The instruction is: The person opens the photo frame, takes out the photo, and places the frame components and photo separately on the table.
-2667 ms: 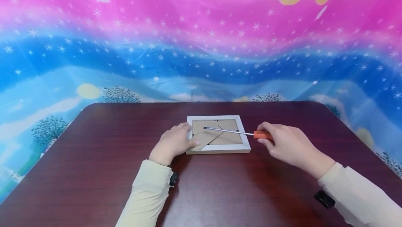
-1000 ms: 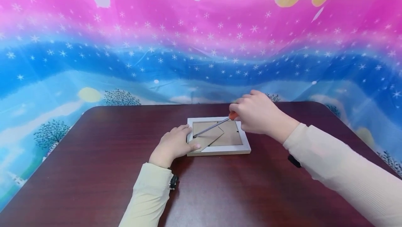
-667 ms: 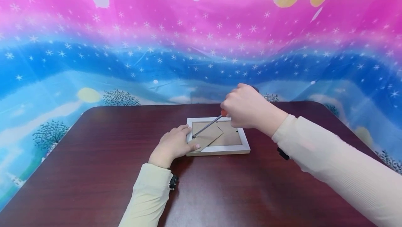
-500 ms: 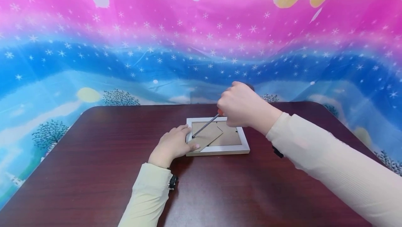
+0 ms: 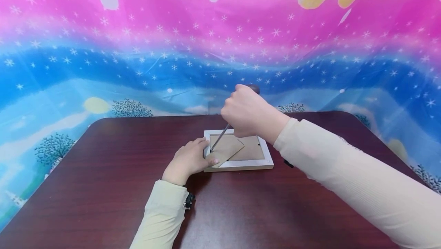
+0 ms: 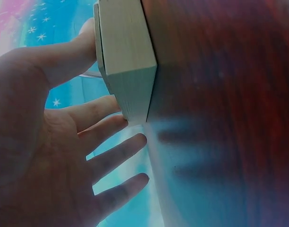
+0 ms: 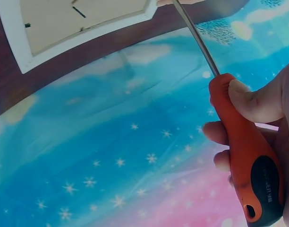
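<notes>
A white-edged picture frame (image 5: 241, 163) lies back up on the dark table, its brown backing (image 5: 253, 151) and slanted stand flap (image 5: 224, 153) showing. My left hand (image 5: 188, 160) holds its left side, thumb on top of the flap and fingertips at the side edge; in the left wrist view two fingers (image 6: 135, 153) reach past the corner. My right hand (image 5: 249, 111) grips a flathead-style screwdriver by its orange and black handle (image 7: 241, 137). From above the frame, the steel shaft (image 5: 219, 138) slopes down, its tip right at the backing's left inner edge.
The dark reddish table (image 5: 113, 172) has rounded far corners. Behind it hangs a pink and blue cloth (image 5: 172, 42) printed with snowflakes and trees. Black wrist straps (image 5: 189, 200) sit over the light sleeves.
My right hand has swung from the frame's right side to above it, raising the screwdriver handle and steepening the shaft, with its tip now at the left inner edge. My left hand stays put.
</notes>
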